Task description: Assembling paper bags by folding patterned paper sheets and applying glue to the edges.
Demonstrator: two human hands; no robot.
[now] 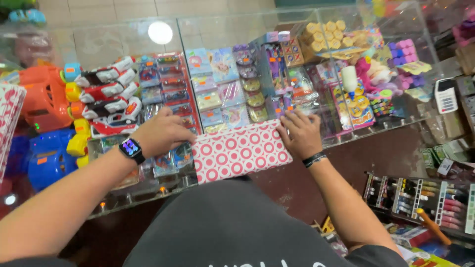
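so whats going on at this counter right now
A person stands at a glass display counter with both hands on a flat package wrapped in white paper with red rings. The left hand presses on its left end and the right hand lies flat on its right end. The package rests on the glass top. Under the glass are packaged toys, including red and white toy blasters. A rack of paint tubes sits lower right.
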